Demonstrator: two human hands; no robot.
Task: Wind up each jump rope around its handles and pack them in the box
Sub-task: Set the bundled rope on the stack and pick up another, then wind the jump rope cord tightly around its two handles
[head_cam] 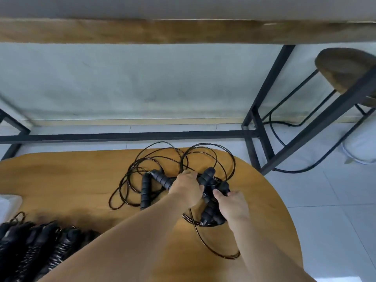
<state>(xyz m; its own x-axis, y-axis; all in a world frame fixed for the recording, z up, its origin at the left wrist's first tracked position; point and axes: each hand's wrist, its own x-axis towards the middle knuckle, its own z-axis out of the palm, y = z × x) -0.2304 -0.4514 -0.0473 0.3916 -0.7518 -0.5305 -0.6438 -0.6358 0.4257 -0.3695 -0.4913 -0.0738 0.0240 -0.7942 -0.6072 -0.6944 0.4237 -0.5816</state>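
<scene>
- Wound black jump ropes (40,247) are seen stacked side by side at the lower left edge, nearest the camera, partly covered by the left forearm; whether they lie in a box cannot be told.
- Round the end of a ribbed black foam handle (162,180), the fingers of the left hand (188,188) are curled; the handle is angled up to the left.
- A second ribbed black handle (146,192) is laid on the table just left of it, apart from the hand.
- A bundle of black handles and thin cord (211,212) is gripped by the right hand (234,204), with the thumb laid on top and the fingers curled round the far side.
- Another black handle (207,176) is seen between the two hands, tilted upward.
- Loose loops of thin black cord (154,157) are spread behind the handles, and one loop (219,253) trails toward the camera beside the right forearm.
- Everything is borne by a rounded light wooden table (71,180).
- Behind it, a black metal frame (258,119) under a wooden top, a wooden stool (343,70) at the right, pale floor tiles and a pale wall are visible.
</scene>
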